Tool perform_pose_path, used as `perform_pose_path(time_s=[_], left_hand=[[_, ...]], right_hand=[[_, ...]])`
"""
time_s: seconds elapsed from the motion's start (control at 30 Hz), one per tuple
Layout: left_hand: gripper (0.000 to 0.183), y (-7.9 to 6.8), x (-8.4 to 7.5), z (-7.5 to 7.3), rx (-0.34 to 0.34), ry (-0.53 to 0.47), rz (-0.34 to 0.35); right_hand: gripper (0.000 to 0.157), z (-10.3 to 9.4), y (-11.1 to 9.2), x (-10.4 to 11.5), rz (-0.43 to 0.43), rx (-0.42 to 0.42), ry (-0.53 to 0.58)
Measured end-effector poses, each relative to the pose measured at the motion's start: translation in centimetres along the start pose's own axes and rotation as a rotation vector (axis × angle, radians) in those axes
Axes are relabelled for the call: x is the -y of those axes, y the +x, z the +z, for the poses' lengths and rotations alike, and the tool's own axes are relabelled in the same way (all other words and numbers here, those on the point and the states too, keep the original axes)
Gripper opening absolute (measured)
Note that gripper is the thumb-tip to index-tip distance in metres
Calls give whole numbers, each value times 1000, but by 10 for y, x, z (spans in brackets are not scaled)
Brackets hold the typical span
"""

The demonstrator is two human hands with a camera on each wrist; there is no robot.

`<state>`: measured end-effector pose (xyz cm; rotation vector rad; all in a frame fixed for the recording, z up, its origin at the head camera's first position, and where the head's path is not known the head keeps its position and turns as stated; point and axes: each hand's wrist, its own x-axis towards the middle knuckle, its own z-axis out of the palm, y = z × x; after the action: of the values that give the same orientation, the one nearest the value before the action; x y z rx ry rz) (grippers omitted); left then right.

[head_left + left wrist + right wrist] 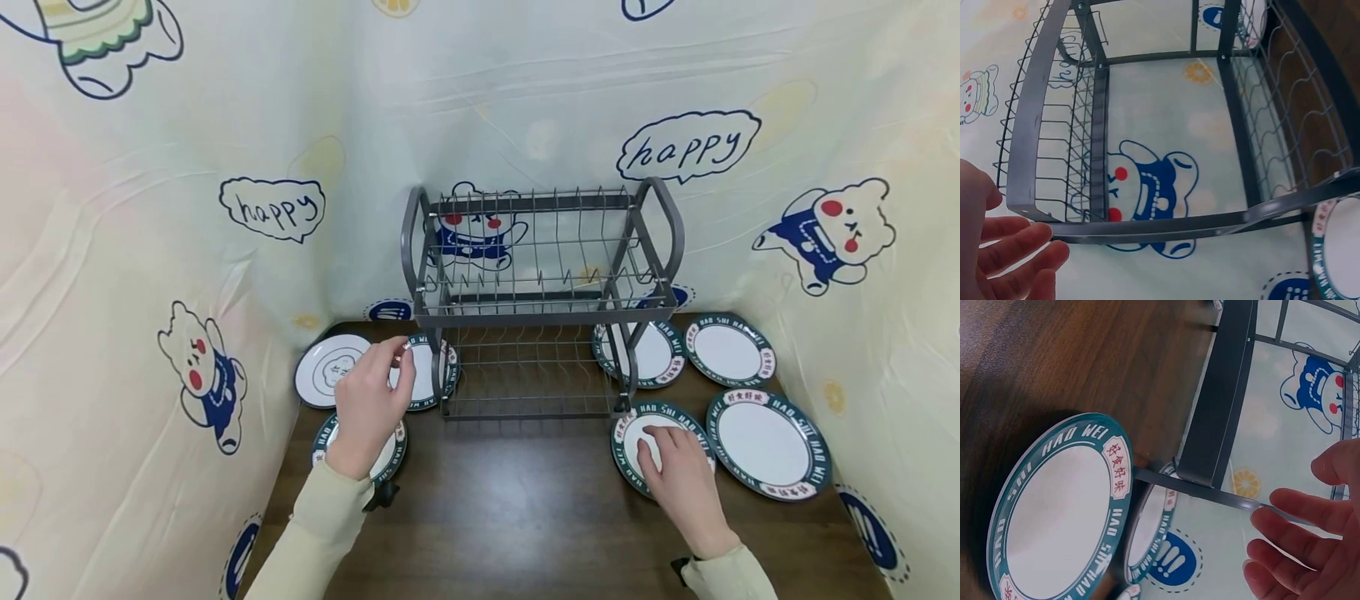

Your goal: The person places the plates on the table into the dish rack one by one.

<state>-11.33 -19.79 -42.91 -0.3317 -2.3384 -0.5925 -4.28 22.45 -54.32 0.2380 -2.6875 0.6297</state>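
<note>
A dark grey two-tier dish rack (543, 318) stands at the back middle, its wire shelves holding nothing. My left hand (367, 404) hovers left of the rack with bent, loose fingers and holds nothing. It overlaps a green-rimmed plate (447, 375) beside the rack, and its wrist covers part of a nearer green-rimmed plate (395, 454). In the left wrist view, its fingers (1022, 244) appear near a corner of the rack frame. My right hand (682, 483), empty with fingers spread, is over a green-rimmed plate (626, 450) in front of the rack's right side.
A plain-rimmed white plate (311, 375) lies at the far left. More green-rimmed plates lie at right: a large one (768, 442), one behind it (727, 350) and one partly behind the rack (652, 350). Printed cloth (525, 125) encloses the brown tabletop (510, 517).
</note>
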Motion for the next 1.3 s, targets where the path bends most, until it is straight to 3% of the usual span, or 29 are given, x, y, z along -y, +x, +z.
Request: perform_pose_path(time_s=[0.23, 0.73, 1.0, 1.3], left_hand=[[24, 20, -3, 0, -29, 18, 26], [20, 61, -1, 11, -97, 18, 31], [28, 72, -4, 8, -7, 50, -73], [32, 90, -10, 5, 162, 11, -241]], right_hand=[[17, 1, -2, -4, -28, -34, -7], [16, -1, -7, -15, 9, -25, -14], [15, 1, -16, -18, 20, -10, -32], [15, -1, -16, -25, 45, 7, -36]])
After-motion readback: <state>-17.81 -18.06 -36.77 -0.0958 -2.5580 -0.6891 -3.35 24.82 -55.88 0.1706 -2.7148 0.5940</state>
